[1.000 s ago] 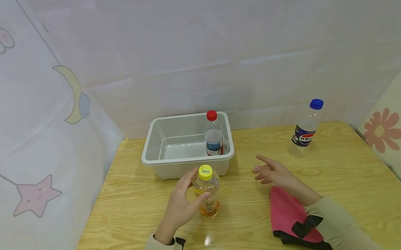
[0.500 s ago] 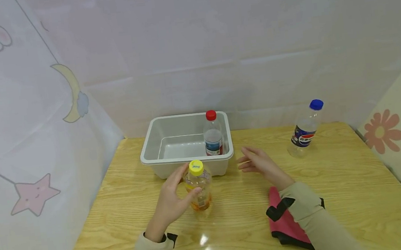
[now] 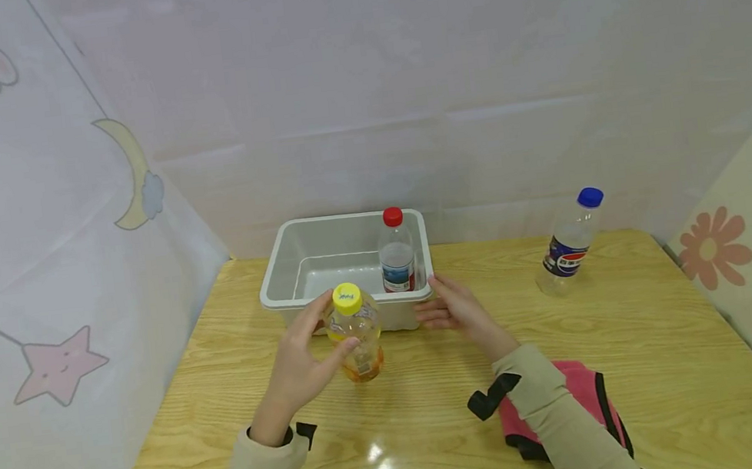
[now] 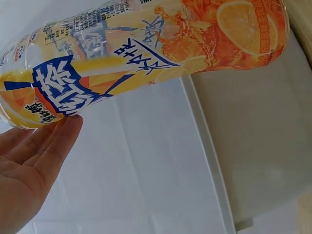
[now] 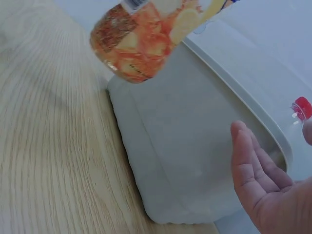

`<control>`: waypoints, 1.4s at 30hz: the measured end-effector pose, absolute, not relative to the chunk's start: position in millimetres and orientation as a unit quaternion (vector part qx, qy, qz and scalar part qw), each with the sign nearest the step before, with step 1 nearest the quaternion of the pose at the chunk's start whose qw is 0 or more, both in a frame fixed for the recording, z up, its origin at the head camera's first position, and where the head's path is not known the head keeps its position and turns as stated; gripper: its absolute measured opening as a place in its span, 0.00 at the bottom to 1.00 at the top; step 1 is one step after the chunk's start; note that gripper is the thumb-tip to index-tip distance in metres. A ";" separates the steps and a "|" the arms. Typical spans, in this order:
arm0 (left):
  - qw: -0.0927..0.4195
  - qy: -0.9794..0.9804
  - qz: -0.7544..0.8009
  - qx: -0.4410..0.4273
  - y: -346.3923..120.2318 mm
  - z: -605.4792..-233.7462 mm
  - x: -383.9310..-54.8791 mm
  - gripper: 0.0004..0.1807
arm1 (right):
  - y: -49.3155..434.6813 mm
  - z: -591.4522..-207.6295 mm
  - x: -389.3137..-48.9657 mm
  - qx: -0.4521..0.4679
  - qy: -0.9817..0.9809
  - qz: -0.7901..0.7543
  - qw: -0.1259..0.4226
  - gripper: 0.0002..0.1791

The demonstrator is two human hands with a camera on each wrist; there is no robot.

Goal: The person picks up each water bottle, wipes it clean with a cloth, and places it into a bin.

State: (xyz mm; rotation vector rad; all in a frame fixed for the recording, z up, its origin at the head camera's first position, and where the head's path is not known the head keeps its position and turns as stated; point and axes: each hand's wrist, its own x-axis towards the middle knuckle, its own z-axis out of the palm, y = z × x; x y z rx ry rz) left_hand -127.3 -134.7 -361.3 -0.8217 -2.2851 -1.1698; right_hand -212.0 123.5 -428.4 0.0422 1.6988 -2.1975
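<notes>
In the head view my left hand (image 3: 300,367) grips a clear drink bottle (image 3: 360,337) with a yellow cap, its fingers behind and the thumb in front. The left wrist view shows the bottle's yellow and orange label with orange slices. It is held off the table, in front of the grey-white plastic bin (image 3: 279,305). Inside that bin, at the right, stands a bottle with a red cap (image 3: 398,263). My right hand (image 3: 457,310) is at the bin's front right corner, fingers extended and holding nothing. Whether they touch the bin I cannot tell.
A bottle with a blue cap (image 3: 567,247) stands at the back right of the wooden table (image 3: 668,356). Under my right forearm lies a pink cloth item (image 3: 585,389) with black edging. Behind the table hangs a pale curtain (image 3: 468,61).
My left hand has carried the yellow-capped bottle up, left and toward the bin. My right hand has moved left to the bin's corner. The red- and blue-capped bottles stay put.
</notes>
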 end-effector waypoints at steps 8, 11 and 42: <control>0.240 -0.805 -0.441 -0.316 -147.7 -335.4 -135.4 0.35 | 111.9 -428.1 -210.4 0.033 0.596 -0.787 0.157 0.30; 0.261 -0.789 -0.443 -0.337 -149.8 -326.3 -141.6 0.33 | 109.6 -429.5 -211.0 0.047 0.592 -0.789 0.156 0.29; 0.183 -0.825 -0.482 -0.231 -160.1 -264.1 -225.6 0.29 | 105.1 -437.4 -212.0 0.059 0.579 -0.801 0.139 0.27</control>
